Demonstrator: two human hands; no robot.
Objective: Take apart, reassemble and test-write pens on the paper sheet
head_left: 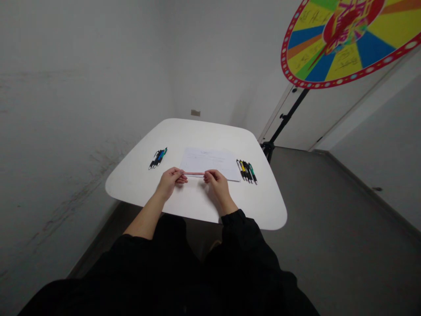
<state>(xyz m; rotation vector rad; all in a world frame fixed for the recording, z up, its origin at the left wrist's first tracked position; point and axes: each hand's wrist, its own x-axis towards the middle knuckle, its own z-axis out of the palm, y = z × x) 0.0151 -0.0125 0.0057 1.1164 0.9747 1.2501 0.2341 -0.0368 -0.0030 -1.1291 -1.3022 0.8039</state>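
Note:
A thin pinkish-brown band [194,173] is held level over the near edge of some white paper sheets [210,159]. My left hand [170,181] pinches one end of it between thumb and fingers. At the other end, my right hand [216,181] has its fingertips closed on it. Whether it is a stretched rubber band or a stiff strip is too small to tell. Several pens [158,158] lie in a cluster left of the paper. Another row of pens [247,171], with black, yellow and green ones among them, lies to its right.
The white table [194,207] has rounded corners and stands close to the grey wall [82,87] on the left. A colourful prize wheel [348,48] on a black stand [289,116] rises at the right, in front of a door.

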